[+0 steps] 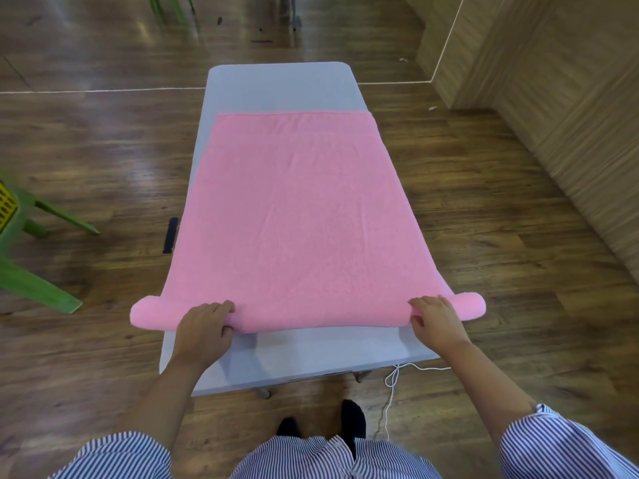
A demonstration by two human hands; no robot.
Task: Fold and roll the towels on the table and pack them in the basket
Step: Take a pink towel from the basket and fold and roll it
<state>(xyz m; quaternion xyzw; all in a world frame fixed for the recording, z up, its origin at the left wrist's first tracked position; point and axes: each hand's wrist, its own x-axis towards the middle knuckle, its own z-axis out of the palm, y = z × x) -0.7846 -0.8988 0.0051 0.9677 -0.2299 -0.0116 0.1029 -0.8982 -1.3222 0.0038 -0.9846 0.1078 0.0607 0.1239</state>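
Pink towel (294, 216) spread along a grey table (280, 88), near end rolled up, left hand (204, 328) and right hand (435, 318) each curled around the roll, well apart, yellow basket (7, 205) at far left, contents unseen

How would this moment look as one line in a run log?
step: rolling | towel: pink, near edge rolled | left hand: grips roll | right hand: grips roll | table: grey

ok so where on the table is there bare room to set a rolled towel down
Two bare strips of table: the far end beyond the pink towel, and the near edge below the roll. The middle is covered; left hand and right hand grip the roll.
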